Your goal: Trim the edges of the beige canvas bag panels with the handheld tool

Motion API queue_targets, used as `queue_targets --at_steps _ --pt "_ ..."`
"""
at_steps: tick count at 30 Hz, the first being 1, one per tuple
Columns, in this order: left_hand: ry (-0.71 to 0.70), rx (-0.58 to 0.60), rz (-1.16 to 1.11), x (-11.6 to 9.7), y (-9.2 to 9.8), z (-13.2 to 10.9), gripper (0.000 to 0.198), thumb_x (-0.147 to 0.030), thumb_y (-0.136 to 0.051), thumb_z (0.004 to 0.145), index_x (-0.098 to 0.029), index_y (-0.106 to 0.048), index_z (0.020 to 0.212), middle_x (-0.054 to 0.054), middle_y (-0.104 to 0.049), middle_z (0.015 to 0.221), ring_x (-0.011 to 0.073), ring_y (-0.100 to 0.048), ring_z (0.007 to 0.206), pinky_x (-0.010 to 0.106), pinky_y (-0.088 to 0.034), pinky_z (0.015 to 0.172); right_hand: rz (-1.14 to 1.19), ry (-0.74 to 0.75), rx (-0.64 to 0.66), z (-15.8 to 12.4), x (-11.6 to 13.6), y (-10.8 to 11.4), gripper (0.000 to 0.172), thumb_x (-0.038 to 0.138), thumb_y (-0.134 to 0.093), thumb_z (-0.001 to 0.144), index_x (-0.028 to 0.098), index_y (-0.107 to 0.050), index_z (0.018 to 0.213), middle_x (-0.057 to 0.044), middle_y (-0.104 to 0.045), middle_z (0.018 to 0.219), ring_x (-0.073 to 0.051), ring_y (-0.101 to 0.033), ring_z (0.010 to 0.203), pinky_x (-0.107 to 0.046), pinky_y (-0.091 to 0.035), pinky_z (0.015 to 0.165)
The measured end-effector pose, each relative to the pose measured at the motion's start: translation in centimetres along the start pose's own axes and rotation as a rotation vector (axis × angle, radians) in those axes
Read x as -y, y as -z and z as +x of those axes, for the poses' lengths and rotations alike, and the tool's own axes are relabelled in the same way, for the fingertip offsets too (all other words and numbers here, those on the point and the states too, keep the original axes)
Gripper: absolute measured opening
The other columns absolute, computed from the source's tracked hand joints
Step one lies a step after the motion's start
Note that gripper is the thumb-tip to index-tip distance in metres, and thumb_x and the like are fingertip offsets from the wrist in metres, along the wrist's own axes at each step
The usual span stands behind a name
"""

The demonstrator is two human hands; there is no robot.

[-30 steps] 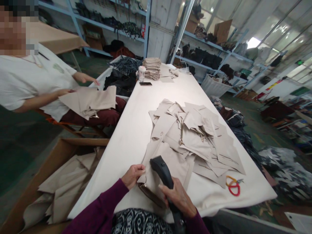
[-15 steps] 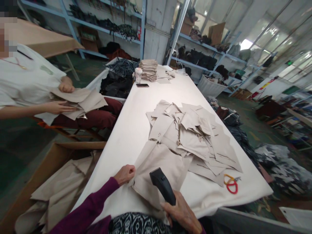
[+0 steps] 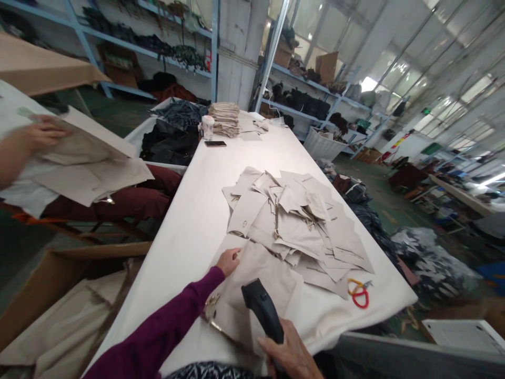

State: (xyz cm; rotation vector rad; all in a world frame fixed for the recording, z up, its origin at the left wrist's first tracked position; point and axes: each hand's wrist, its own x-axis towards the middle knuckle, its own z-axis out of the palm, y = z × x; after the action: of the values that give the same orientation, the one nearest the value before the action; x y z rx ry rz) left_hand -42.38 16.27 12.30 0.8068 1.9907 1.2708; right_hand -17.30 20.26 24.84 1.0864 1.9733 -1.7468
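A black hair clipper [image 3: 263, 309] is in my right hand [image 3: 291, 350], its dark head pointing up and left over a beige fabric piece [image 3: 258, 273]. My left hand [image 3: 229, 261] is closed at the upper left edge of this piece, its fingers curled on the cloth; the fingertips are partly hidden. A metal zipper [image 3: 221, 329] and a brassy fitting [image 3: 211, 305] show along the near left edge. Beyond lies a loose heap of beige fabric pieces [image 3: 300, 210], some with zippers. Scissors [image 3: 359, 292] with yellow and red handles rest right of the heap.
At the table's [image 3: 189, 210] far end stand stacked beige pieces [image 3: 224, 118], a cup [image 3: 208, 128] and a phone [image 3: 215, 143]. On the left, a co-worker's hand [image 3: 43, 134] holds beige pieces [image 3: 90, 168]. A cardboard box [image 3: 79, 255] of cloth stands beside the table.
My left hand has moved forward and right along the fabric, and the zipper edge now shows nearer me. The co-worker's hand has lifted the pieces leftward. The view has turned slightly right.
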Motion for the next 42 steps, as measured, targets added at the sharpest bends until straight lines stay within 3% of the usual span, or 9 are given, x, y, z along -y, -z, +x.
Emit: queue_targets --at_steps 5,11,15,20,22,29,34,39,42 --pt "-0.013 0.018 -0.253 -0.6 1.3 -2.6 0.044 -0.017 -0.047 0.064 -0.01 -0.067 0.103 0.002 -0.065 0.067 0.0168 -0.053 0.058 0.026 -0.04 0.054 0.04 0.1 -0.02 0.4 0.7 0.8 0.017 0.032 -0.054 0.079 0.016 -0.048 0.082 0.006 -0.05 0.052 -0.008 -0.046 0.038 -0.018 -0.037 0.036" --pt "-0.023 0.043 -0.487 -2.4 1.0 -5.0 0.047 -0.018 -0.053 0.062 -0.012 -0.068 0.105 0.003 -0.067 0.071 0.0153 -0.053 0.058 0.024 -0.039 0.053 0.087 0.209 0.04 1.3 3.7 0.9 0.019 0.031 -0.058 0.077 0.016 -0.048 0.083 0.006 -0.052 0.052 -0.007 -0.046 0.036 -0.017 -0.036 0.034" --pt "0.031 0.111 -0.635 -3.3 0.6 -6.0 0.043 -0.013 -0.055 0.056 -0.014 -0.071 0.096 0.002 -0.067 0.071 0.0155 -0.052 0.058 0.024 -0.038 0.053 0.063 0.237 0.023 2.2 5.4 0.8 0.02 0.032 -0.058 0.077 0.016 -0.049 0.083 0.006 -0.052 0.052 -0.007 -0.046 0.036 -0.017 -0.038 0.035" --pt "0.029 0.259 -0.846 -3.2 0.4 -7.4 0.044 -0.012 -0.056 0.059 -0.015 -0.07 0.101 0.004 -0.07 0.083 0.0205 -0.06 0.072 0.03 -0.046 0.069 0.058 0.261 -0.116 3.0 6.8 2.1 0.03 0.044 -0.058 0.078 0.016 -0.048 0.076 0.004 -0.052 0.051 -0.008 -0.047 0.037 -0.017 -0.037 0.036" --pt "0.044 0.26 -0.914 -2.8 0.6 -7.7 0.046 -0.013 -0.058 0.061 -0.017 -0.069 0.105 0.004 -0.071 0.087 0.0222 -0.062 0.079 0.032 -0.047 0.073 0.078 0.265 -0.16 2.8 6.7 3.1 0.033 0.046 -0.058 0.079 0.016 -0.047 0.071 0.004 -0.05 0.048 -0.008 -0.047 0.037 -0.018 -0.038 0.037" --pt "0.072 0.223 -0.871 -2.3 1.3 -7.8 0.043 -0.015 -0.06 0.062 -0.015 -0.069 0.104 0.006 -0.071 0.092 0.0241 -0.062 0.088 0.032 -0.047 0.077 0.092 0.247 -0.285 0.6 3.3 6.0 0.042 0.049 -0.053 0.083 0.014 -0.051 0.059 0.002 -0.05 0.041 -0.009 -0.045 0.036 -0.02 -0.037 0.039" --pt "0.082 0.247 -0.835 -2.4 0.6 -7.7 0.042 -0.015 -0.061 0.062 -0.017 -0.07 0.104 0.006 -0.071 0.093 0.0245 -0.062 0.088 0.034 -0.048 0.078 0.159 0.211 -0.226 0.2 2.2 5.5 0.039 0.048 -0.057 0.08 0.015 -0.05 0.061 0.003 -0.05 0.043 -0.008 -0.045 0.035 -0.02 -0.037 0.039" --pt "0.029 0.316 -0.766 -3.0 0.4 -8.4 0.038 -0.014 -0.059 0.063 -0.017 -0.072 0.099 0.006 -0.071 0.093 0.0255 -0.062 0.089 0.035 -0.047 0.081 0.211 0.218 -0.138 2.0 2.3 4.5 0.036 0.049 -0.058 0.078 0.015 -0.05 0.067 0.004 -0.05 0.048 -0.008 -0.046 0.037 -0.02 -0.038 0.039" --pt "0.008 0.323 -0.716 -3.5 1.1 -8.7 0.037 -0.012 -0.057 0.064 -0.017 -0.072 0.097 0.005 -0.071 0.092 0.0245 -0.062 0.088 0.033 -0.047 0.081 0.205 0.221 -0.151 3.2 2.5 4.6 0.035 0.049 -0.06 0.076 0.016 -0.049 0.072 0.005 -0.051 0.051 -0.008 -0.047 0.037 -0.019 -0.038 0.037"
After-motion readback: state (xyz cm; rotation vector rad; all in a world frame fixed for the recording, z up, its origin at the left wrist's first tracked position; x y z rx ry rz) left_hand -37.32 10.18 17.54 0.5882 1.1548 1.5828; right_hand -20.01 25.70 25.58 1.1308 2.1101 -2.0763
